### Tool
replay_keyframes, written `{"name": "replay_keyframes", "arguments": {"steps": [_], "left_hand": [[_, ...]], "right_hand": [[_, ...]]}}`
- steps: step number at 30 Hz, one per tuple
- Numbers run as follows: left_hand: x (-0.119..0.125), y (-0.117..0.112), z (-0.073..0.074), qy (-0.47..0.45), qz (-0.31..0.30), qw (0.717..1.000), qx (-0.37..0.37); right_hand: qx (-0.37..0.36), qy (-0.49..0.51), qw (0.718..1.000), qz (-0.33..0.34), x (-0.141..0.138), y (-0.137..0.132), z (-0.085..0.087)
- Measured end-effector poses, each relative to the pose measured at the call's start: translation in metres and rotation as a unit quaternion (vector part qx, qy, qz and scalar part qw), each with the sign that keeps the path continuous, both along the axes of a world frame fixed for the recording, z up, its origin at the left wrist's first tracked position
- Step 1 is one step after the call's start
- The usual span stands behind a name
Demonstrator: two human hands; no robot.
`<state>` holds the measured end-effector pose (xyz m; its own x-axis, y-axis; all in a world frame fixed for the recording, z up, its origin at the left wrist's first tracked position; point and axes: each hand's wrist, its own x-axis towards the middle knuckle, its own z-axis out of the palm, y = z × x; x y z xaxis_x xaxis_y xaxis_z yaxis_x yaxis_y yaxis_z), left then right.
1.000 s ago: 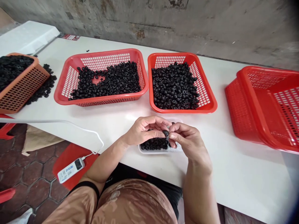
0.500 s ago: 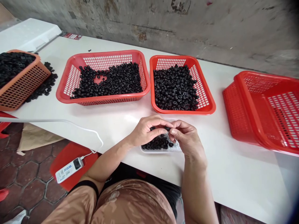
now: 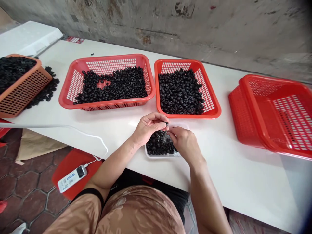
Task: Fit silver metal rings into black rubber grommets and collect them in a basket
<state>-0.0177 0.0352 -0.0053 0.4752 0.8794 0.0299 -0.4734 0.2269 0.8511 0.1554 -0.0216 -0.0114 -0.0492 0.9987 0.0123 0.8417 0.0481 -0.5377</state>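
Between the thumb and fingers of my left hand is a small black ring-shaped part. My right hand is closed in a pinch just to its right, fingertips close to that part. What the right fingertips hold, if anything, is too small to make out. Both hands are over a shallow clear plastic tray near the table's front edge. In the tray lie many black ring parts and some small shiny bits. The right hand covers part of the tray.
Two red baskets of black parts stand behind the tray. An orange basket of black pieces is at left, with loose pieces beside it. Stacked red baskets stand right. A white cable runs to a power bank.
Both hands have shifted slightly left and come apart a little. The black part shows more openly in the left fingers, while the right hand has turned downward, its fingertips pointing left.
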Motion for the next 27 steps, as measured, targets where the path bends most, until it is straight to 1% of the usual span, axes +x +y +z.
{"name": "replay_keyframes", "arguments": {"steps": [2, 4, 9, 12, 13, 15, 17, 18, 19, 21, 23, 24, 26, 27], "left_hand": [[0.001, -0.001, -0.001, -0.012, -0.022, 1.0, -0.003], [0.002, -0.002, -0.004, -0.023, -0.041, 0.999, -0.009], [0.007, -0.001, -0.008, -0.028, -0.066, 0.997, -0.013], [0.009, -0.002, -0.006, -0.027, -0.058, 0.997, -0.048], [0.011, -0.003, -0.005, -0.025, -0.06, 0.996, -0.064], [0.013, -0.003, -0.005, -0.032, -0.086, 0.993, -0.08], [0.015, -0.001, -0.008, -0.048, -0.104, 0.991, -0.071], [0.015, 0.001, -0.01, -0.055, -0.11, 0.991, -0.061], [0.015, 0.003, -0.011, -0.06, -0.112, 0.99, -0.053], [0.014, 0.004, -0.013, -0.062, -0.106, 0.992, -0.036], [0.012, 0.002, -0.011, -0.048, -0.096, 0.994, -0.017], [0.011, -0.001, -0.008, -0.036, -0.091, 0.995, -0.006], [0.009, -0.004, -0.002, -0.008, -0.083, 0.997, 0.002], [0.007, -0.006, 0.0, 0.003, -0.075, 0.997, 0.001]], "right_hand": [[-0.047, -0.157, 0.986, 0.01, -0.007, 0.004, 0.0], [-0.07, -0.231, 0.97, 0.01, -0.014, 0.006, 0.001], [-0.051, -0.27, 0.961, 0.021, -0.02, 0.01, 0.001], [-0.022, -0.292, 0.955, 0.052, -0.018, 0.007, -0.003], [0.002, -0.307, 0.95, 0.059, -0.016, 0.005, -0.006], [0.022, -0.327, 0.944, 0.048, -0.009, 0.001, -0.017], [0.031, -0.326, 0.944, 0.037, 0.003, 0.002, -0.03], [0.034, -0.314, 0.948, 0.032, 0.01, 0.003, -0.036], [0.036, -0.286, 0.957, 0.042, 0.016, 0.005, -0.04], [0.046, -0.193, 0.979, 0.047, 0.026, 0.007, -0.041], [0.058, -0.063, 0.996, 0.032, 0.032, 0.004, -0.031], [0.061, 0.003, 0.998, 0.023, 0.032, 0.001, -0.023], [0.12, 0.11, 0.986, -0.036, 0.027, -0.005, -0.006], [0.149, 0.151, 0.976, -0.05, 0.023, -0.007, 0.001]]}}
